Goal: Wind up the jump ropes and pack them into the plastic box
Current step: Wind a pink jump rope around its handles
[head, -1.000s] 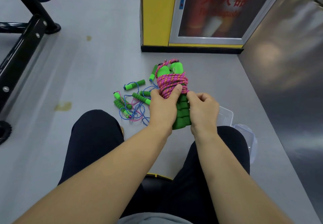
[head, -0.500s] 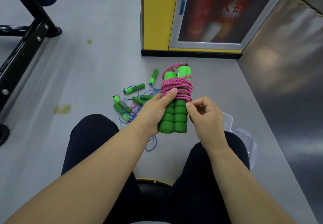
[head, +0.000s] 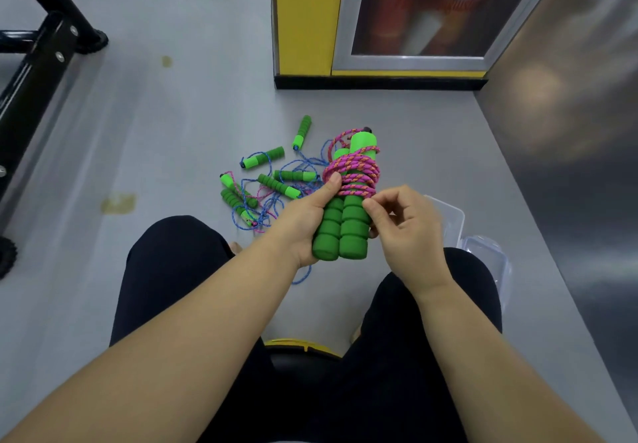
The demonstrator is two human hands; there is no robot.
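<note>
My left hand (head: 303,221) grips the two green foam handles of a jump rope (head: 345,232), held upright side by side, with its thumb pressed on the pink cord (head: 355,173) wound round their upper half. My right hand (head: 404,228) is at the right side of the bundle, its thumb and forefinger pinched at the lowest turn of the cord. A pile of loose jump ropes (head: 269,183) with green handles and blue and pink cords lies on the floor behind my left hand. The clear plastic box (head: 448,214) stands on the floor, partly hidden by my right hand.
A clear lid (head: 490,252) lies by my right knee. My dark-trousered legs frame the grey floor (head: 172,131). A black metal frame (head: 38,59) stands at the left, a yellow cabinet with a glass door (head: 379,21) ahead, a shiny metal wall (head: 569,131) on the right.
The wound bundle has risen and tilted more upright. My left hand slid down to the handles' lower part, and my right hand shifted from the handles to the cord's lowest turn.
</note>
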